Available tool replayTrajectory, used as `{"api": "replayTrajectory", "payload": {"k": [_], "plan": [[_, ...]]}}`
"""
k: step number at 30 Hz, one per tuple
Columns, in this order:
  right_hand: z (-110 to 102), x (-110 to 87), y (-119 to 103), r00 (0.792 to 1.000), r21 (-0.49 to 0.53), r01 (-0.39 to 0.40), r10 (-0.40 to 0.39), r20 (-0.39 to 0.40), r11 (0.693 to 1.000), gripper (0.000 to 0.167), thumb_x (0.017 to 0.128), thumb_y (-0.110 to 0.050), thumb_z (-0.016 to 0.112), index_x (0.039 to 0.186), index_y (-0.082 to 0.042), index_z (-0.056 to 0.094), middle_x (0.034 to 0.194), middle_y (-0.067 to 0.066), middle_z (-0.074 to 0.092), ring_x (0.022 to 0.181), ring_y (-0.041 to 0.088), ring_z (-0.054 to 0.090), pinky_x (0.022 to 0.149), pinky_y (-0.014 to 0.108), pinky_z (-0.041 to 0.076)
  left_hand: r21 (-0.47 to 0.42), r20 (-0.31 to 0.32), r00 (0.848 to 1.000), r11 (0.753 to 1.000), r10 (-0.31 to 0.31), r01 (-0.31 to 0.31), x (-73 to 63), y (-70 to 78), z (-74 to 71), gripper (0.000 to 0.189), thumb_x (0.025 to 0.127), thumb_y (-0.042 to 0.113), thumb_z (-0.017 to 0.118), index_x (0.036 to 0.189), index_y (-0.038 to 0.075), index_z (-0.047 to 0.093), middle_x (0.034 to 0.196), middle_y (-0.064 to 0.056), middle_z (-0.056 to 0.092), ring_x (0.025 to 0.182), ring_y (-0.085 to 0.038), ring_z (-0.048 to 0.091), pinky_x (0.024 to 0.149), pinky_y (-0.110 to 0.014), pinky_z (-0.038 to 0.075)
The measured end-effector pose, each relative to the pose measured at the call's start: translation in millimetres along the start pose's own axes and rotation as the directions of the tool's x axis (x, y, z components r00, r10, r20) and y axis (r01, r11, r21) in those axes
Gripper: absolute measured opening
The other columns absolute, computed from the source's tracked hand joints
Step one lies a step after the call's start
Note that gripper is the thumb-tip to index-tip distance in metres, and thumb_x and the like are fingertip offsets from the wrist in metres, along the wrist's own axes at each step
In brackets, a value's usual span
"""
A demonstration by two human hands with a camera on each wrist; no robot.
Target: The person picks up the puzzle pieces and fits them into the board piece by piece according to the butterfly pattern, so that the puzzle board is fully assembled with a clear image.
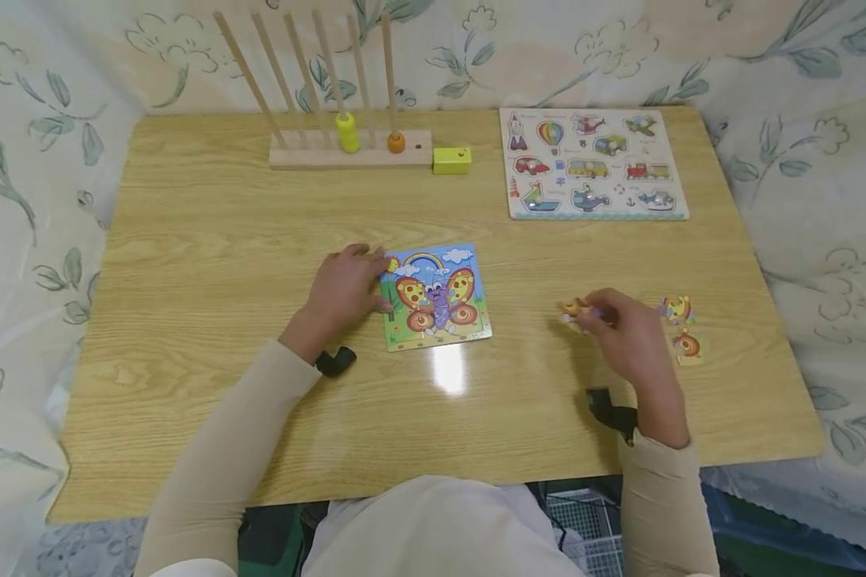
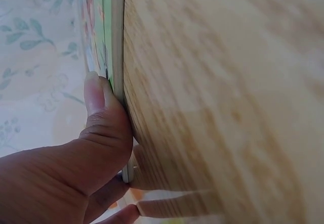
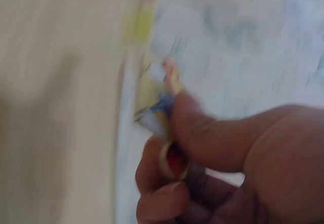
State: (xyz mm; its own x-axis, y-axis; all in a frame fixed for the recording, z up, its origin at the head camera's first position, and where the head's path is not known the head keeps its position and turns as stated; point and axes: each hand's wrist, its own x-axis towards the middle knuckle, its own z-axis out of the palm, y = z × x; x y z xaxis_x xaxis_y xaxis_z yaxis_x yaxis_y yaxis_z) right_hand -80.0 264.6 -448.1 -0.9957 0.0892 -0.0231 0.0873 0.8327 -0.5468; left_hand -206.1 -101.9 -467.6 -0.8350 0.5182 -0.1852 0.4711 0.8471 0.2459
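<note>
In the head view, a square butterfly puzzle [image 1: 436, 298] lies flat near the middle of the wooden table. My left hand [image 1: 346, 288] holds it at its left side, fingers around the upper left corner. The left wrist view has the thumb [image 2: 104, 100] bent against the board's edge. To the right, my right hand [image 1: 628, 328] pinches small colourful puzzle pieces [image 1: 573, 309] just above the table. Motion blurs these pieces in the right wrist view, where a red patch shows between the fingers. Beside that hand lie a yellow piece [image 1: 677, 309] and a piece with an orange swirl [image 1: 688, 346].
Along the back stands a wooden peg rack [image 1: 350, 160] with several tall rods and a few beads. A yellow-green block [image 1: 451, 161] sits at its right end. A vehicle puzzle board [image 1: 595, 164] lies at the back right. Flowered cloth [image 1: 823, 200] surrounds the table.
</note>
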Motion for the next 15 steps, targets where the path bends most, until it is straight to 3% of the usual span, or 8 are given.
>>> {"api": "replayTrajectory", "payload": {"k": [3,7,10,15], "plan": [[19.8,19.2,-39.8,0.979,0.06,0.146,-0.153,0.135,0.987,0.021,0.093,-0.017,0.063,0.109,-0.005,0.07,0.093,0.011,0.07,0.078,0.023,0.062,0.063,0.031,0.047,0.006,-0.006,1.0,1.0,0.006,-0.006,0.2,-1.7,2.3,0.077,0.075,0.046,0.077,0.14,0.013,0.051,0.15,-0.007,0.042,0.138,-0.034,0.037,0.107,-0.056,0.037],[51.2,40.1,-81.0,0.918,0.129,0.239,-0.267,0.292,0.962,0.019,0.09,-0.02,0.068,0.105,-0.009,0.072,0.085,0.004,0.069,0.072,0.016,0.056,0.063,0.028,0.045,0.011,-0.023,1.0,1.0,0.017,-0.017,0.5,-2.3,3.6,0.077,0.074,0.047,0.077,0.139,0.014,0.052,0.149,-0.007,0.044,0.137,-0.034,0.038,0.106,-0.057,0.037],[72.4,51.7,-96.8,0.9,0.162,0.228,-0.271,0.342,0.96,0.021,0.085,-0.021,0.073,0.104,-0.011,0.07,0.078,0.003,0.065,0.069,0.014,0.054,0.062,0.027,0.044,0.015,-0.025,0.999,1.0,0.024,-0.024,0.7,-2.2,3.4,0.077,0.073,0.047,0.077,0.138,0.013,0.053,0.148,-0.007,0.045,0.137,-0.034,0.039,0.106,-0.058,0.037],[93.9,61.4,-106.9,0.905,0.144,0.2,-0.239,0.352,0.969,0.037,0.078,-0.024,0.08,0.11,-0.011,0.066,0.076,0.002,0.063,0.066,0.015,0.055,0.059,0.027,0.044,0.032,-0.019,1.0,0.999,0.015,-0.014,0.2,-3.0,1.4,0.077,0.074,0.049,0.077,0.138,0.014,0.053,0.148,-0.007,0.046,0.137,-0.033,0.039,0.107,-0.059,0.034]]}}
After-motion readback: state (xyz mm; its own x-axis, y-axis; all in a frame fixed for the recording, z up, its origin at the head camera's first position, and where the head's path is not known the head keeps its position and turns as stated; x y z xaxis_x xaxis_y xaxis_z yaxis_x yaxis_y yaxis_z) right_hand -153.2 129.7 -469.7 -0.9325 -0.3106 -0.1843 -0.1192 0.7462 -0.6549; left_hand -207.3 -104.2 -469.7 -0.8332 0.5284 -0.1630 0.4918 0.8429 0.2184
